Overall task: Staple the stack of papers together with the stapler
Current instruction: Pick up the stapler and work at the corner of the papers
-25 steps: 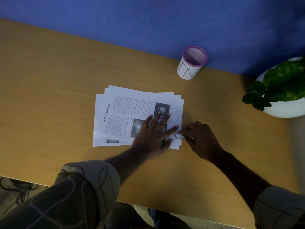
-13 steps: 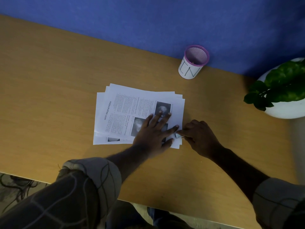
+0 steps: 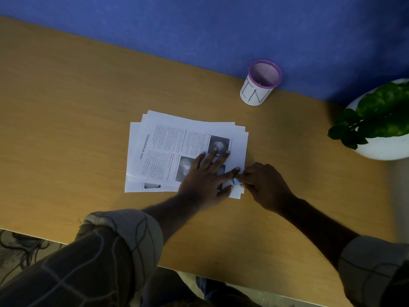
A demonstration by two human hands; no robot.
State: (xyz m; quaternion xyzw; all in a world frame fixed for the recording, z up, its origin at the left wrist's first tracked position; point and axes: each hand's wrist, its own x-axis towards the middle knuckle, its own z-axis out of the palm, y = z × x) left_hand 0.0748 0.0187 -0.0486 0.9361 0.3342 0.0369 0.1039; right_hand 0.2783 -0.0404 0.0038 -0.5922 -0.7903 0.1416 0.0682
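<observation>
A loosely fanned stack of printed papers [image 3: 168,142] lies on the wooden desk [image 3: 77,107]. My left hand [image 3: 205,176] rests flat on the stack's right part with fingers spread, pressing it down. My right hand [image 3: 263,185] sits at the stack's right edge near the lower corner, fingers curled around a small stapler [image 3: 236,181]. Only a small pale blue tip of the stapler shows between the two hands, sitting over the paper's edge. The rest of it is hidden inside my right hand.
A white mesh pen cup with a purple rim [image 3: 260,84] stands at the back by the blue wall. A white pot with a green plant [image 3: 380,129] sits at the right edge. The desk's front edge runs close to my body.
Both hands stay in almost the same place on the papers. The view has shifted slightly; the stapler tip stays at the paper's right edge.
</observation>
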